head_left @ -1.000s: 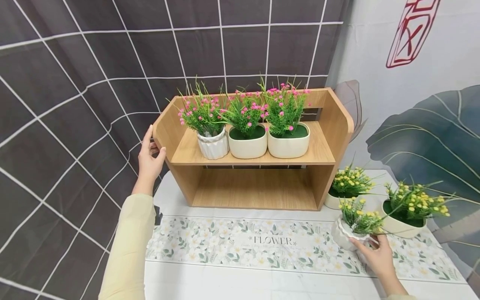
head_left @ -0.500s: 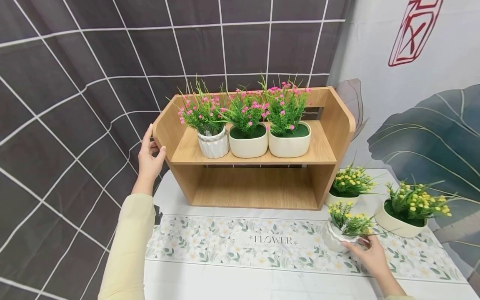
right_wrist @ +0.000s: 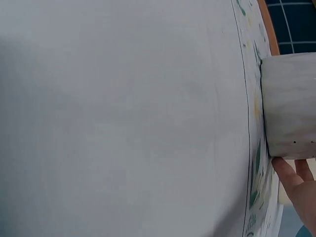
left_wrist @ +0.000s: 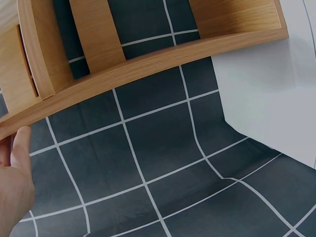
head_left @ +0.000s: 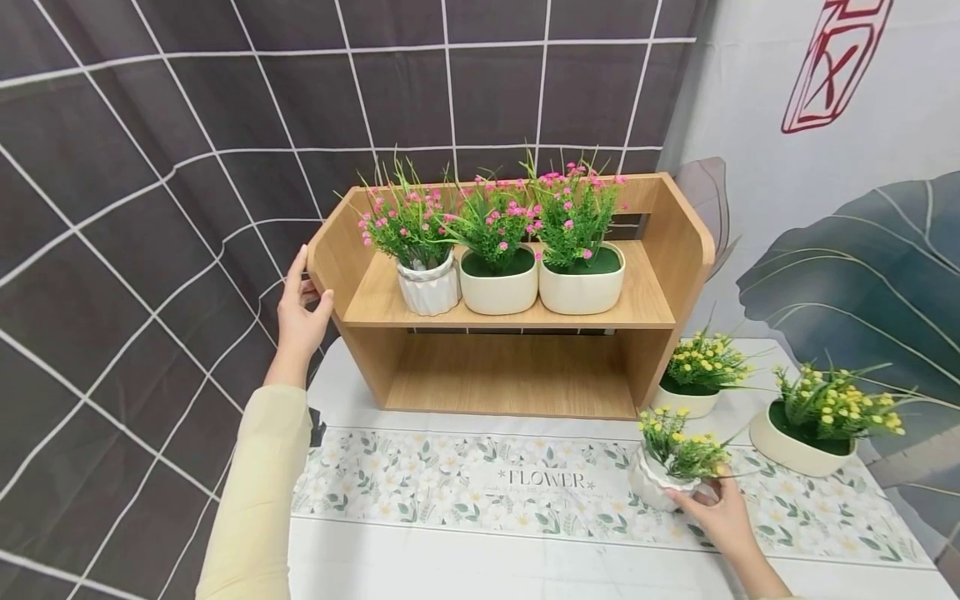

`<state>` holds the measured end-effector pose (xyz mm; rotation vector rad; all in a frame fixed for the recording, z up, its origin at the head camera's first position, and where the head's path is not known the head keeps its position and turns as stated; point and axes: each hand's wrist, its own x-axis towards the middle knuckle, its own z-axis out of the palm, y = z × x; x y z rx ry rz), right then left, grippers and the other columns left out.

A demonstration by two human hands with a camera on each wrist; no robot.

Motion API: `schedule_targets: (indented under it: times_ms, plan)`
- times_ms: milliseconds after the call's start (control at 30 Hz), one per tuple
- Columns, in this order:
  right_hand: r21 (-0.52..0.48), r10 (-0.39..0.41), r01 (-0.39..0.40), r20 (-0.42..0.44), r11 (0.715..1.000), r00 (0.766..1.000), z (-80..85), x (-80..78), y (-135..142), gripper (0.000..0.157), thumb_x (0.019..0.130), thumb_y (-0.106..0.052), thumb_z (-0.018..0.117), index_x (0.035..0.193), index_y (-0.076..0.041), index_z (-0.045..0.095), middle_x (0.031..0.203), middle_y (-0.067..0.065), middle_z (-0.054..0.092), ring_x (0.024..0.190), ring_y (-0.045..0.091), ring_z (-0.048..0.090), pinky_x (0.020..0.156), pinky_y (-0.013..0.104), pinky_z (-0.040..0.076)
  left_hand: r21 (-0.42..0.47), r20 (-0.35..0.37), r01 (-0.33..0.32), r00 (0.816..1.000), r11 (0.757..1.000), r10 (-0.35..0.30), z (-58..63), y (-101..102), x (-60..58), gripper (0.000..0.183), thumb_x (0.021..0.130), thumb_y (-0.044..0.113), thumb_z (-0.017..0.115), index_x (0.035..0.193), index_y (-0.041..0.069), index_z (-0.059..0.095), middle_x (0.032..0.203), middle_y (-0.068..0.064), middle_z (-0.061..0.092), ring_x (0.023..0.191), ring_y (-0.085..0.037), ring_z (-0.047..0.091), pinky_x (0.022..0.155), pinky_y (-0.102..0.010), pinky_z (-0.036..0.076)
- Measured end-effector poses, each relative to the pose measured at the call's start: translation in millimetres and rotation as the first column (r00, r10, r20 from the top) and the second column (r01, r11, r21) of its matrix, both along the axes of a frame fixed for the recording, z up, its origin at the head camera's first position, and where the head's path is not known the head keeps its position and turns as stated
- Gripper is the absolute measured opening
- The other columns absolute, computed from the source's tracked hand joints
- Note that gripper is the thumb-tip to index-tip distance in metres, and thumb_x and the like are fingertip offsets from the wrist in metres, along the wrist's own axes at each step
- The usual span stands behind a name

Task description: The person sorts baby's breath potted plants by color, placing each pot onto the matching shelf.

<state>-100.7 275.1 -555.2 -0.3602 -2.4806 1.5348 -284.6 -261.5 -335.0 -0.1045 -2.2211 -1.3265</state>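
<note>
My right hand (head_left: 716,517) holds a small white ruffled pot (head_left: 660,483) of yellow flowers by its right side, low over the floral strip on the table. In the right wrist view the pot (right_wrist: 290,106) fills the right edge, and the fingertips of my right hand (right_wrist: 298,192) touch its side. My left hand (head_left: 302,312) rests against the outside of the wooden shelf's (head_left: 510,325) left panel. The left wrist view catches part of my left hand (left_wrist: 17,182) at the panel (left_wrist: 148,71). On the upper board stand three pots with pink flowers (head_left: 498,287).
Two cream pots of yellow flowers stand right of the shelf, one beside its right panel (head_left: 686,402) and one farther right (head_left: 802,442). A dark gridded curtain (head_left: 150,250) hangs at left and behind. The lower compartment (head_left: 510,375) is open at the front.
My right hand has moved left with the white pot of yellow flowers, away from the far-right cream pot. The left hand stays at the shelf's panel.
</note>
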Motion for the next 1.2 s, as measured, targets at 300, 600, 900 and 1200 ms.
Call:
schedule_targets:
  times_ms: [300,600,900,1200]
  plan:
    - [-0.049,0.002,-0.002,-0.003,0.999,1.0,-3.0,0.6,-22,0.079,0.074,-0.004,0.078,0.137,0.003,0.031,0.119,-0.018,0.034,0.096,-0.022,0.036,0.074,0.002,0.042,-0.002,-0.021,0.007,1.0,1.0,-0.007,1.1,0,0.7,0.071,0.09,-0.006,0.05,0.151,0.021,0.027,0.116,-0.028,0.053,0.108,-0.038,0.054,0.097,-0.052,0.042]
    - [-0.058,0.015,-0.012,0.046,0.998,0.999,0.1,3.5,-34,0.081,0.076,-0.008,0.078,0.14,0.002,0.029,0.135,0.023,0.039,0.09,-0.026,0.034,0.073,0.001,0.041,-0.015,-0.009,-0.002,1.0,1.0,0.001,0.7,0,-1.4,0.071,0.09,-0.004,0.051,0.151,0.024,0.027,0.115,-0.026,0.054,0.107,-0.035,0.055,0.089,-0.035,0.045]
    - [-0.034,0.049,-0.051,-0.05,0.998,0.998,-1.1,1.6,-49,0.075,0.073,-0.004,0.079,0.135,0.005,0.038,0.126,0.0,0.045,0.094,-0.024,0.037,0.076,0.0,0.041,-0.007,-0.02,0.007,1.0,1.0,-0.007,1.5,1,-1.4,0.071,0.089,-0.005,0.05,0.15,0.022,0.028,0.113,-0.026,0.055,0.105,-0.034,0.055,0.088,-0.031,0.046]
    - [-0.085,0.062,-0.065,-0.037,0.994,0.997,0.3,-3.7,-62,0.074,0.07,-0.002,0.08,0.131,0.005,0.039,0.127,0.01,0.043,0.093,-0.021,0.04,0.077,0.005,0.045,-0.008,-0.019,-0.001,1.0,1.0,0.001,-0.9,-1,-1.0,0.07,0.089,-0.005,0.051,0.15,0.022,0.028,0.114,-0.026,0.054,0.105,-0.034,0.056,0.088,-0.03,0.045]
